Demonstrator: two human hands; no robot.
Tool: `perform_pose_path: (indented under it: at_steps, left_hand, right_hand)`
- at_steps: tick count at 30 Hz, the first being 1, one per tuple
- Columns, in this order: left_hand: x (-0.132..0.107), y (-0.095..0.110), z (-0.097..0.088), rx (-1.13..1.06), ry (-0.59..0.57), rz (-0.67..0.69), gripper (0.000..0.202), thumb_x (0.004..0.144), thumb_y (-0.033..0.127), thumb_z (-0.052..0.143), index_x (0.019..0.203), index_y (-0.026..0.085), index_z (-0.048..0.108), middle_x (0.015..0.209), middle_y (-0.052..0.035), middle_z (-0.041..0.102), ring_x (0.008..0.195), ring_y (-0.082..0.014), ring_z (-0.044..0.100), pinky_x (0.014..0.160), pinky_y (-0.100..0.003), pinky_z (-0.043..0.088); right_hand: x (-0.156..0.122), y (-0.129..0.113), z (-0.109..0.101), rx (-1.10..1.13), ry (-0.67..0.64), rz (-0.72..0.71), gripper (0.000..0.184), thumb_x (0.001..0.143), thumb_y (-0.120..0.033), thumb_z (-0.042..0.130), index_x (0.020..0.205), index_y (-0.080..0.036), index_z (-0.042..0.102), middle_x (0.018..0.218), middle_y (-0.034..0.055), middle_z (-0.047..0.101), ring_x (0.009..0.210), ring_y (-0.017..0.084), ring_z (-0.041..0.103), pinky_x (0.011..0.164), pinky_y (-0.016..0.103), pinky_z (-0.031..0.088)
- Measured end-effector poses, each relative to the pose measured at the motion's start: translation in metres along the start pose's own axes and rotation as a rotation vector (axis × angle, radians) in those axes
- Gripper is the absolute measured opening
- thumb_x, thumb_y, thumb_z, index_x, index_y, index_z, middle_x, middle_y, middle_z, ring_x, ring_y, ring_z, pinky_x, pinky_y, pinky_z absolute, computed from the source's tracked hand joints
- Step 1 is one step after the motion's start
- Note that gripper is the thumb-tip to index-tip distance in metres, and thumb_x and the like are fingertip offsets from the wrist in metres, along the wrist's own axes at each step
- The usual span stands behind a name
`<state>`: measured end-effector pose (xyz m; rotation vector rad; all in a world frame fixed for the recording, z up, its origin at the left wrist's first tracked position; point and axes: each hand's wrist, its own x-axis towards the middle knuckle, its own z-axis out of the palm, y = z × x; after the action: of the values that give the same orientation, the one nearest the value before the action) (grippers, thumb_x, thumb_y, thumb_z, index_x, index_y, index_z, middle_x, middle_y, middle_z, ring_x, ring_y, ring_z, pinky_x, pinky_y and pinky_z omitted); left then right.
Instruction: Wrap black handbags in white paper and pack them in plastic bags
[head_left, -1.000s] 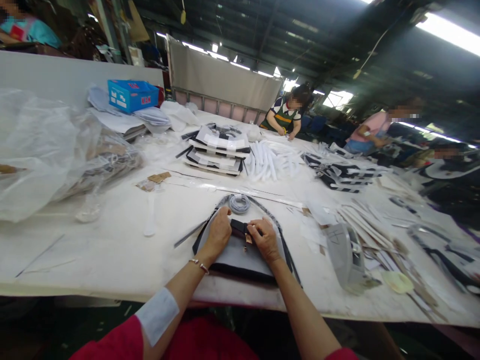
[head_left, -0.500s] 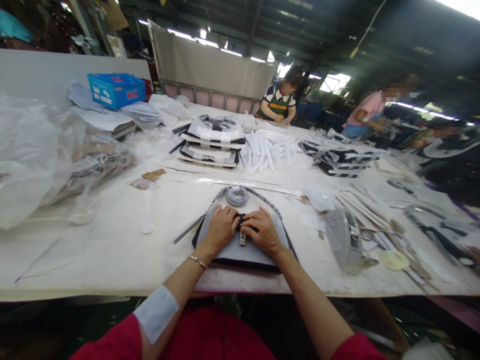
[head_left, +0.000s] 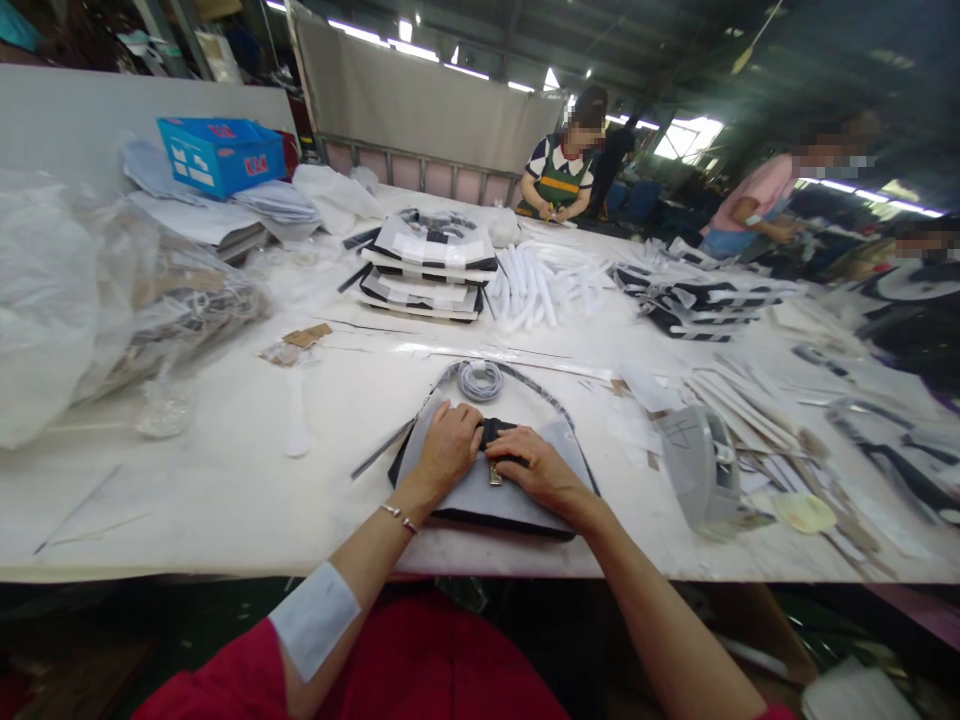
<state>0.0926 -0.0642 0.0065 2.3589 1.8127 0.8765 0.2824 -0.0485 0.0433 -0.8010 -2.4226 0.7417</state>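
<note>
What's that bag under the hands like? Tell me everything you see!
The bag lies on the white table, wide end toward the person. It has black edges and a pale grey, papery-looking upper side. A dark, shiny strap arches at its far end, around a grey coil. The left hand and right hand touch it around a black tab and a metal clasp.

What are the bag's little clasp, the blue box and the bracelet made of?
Clasp: probably polished metal, since it glints.
Blue box: probably smooth printed card, with flat sides and red lettering.
Bracelet: likely shiny metal, gleaming silver, though plastic is possible.
</note>
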Motion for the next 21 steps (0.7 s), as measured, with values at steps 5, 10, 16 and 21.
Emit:
perform_pose_path:
  at_steps: [5,10,16,21]
  left_hand:
    - [0.0,0.001,0.0,-0.019,-0.002,-0.006,0.012,0.093,0.016,0.049,0.098,0.021,0.058,0.096,-0.0045,0.065,0.097,-0.0205,0.059,0.111,-0.043,0.032]
    - [0.0,0.005,-0.008,-0.105,-0.009,-0.015,0.013,0.092,0.016,0.049,0.097,0.022,0.059,0.102,-0.0065,0.065,0.103,-0.022,0.057,0.111,-0.045,0.032]
    - [-0.007,0.019,-0.033,-0.268,-0.227,-0.006,0.011,0.091,0.02,0.051,0.091,0.022,0.061,0.09,-0.003,0.066,0.088,-0.0189,0.06,0.082,-0.03,0.045]
    - [-0.021,0.029,-0.041,-0.286,-0.334,-0.082,0.016,0.078,0.007,0.055,0.085,0.02,0.059,0.082,-0.0017,0.065,0.078,-0.0183,0.061,0.072,-0.028,0.043]
  right_hand:
    - [-0.006,-0.008,0.0,-0.013,-0.04,0.027,0.017,0.083,-0.014,0.068,0.091,-0.027,0.076,0.104,0.0018,0.076,0.113,0.024,0.063,0.103,0.047,0.045]
    - [-0.015,-0.007,0.007,0.005,0.016,0.071,0.02,0.083,-0.016,0.069,0.098,-0.028,0.075,0.106,0.003,0.075,0.114,0.026,0.063,0.104,0.052,0.044]
    - [-0.024,-0.004,0.006,0.172,0.048,0.186,0.028,0.079,-0.019,0.073,0.105,-0.029,0.073,0.111,0.0016,0.073,0.118,0.025,0.06,0.108,0.051,0.041]
    - [-0.028,-0.006,0.002,0.198,0.029,0.192,0.042,0.072,-0.023,0.081,0.112,-0.028,0.069,0.116,0.0029,0.071,0.119,0.027,0.06,0.113,0.056,0.033]
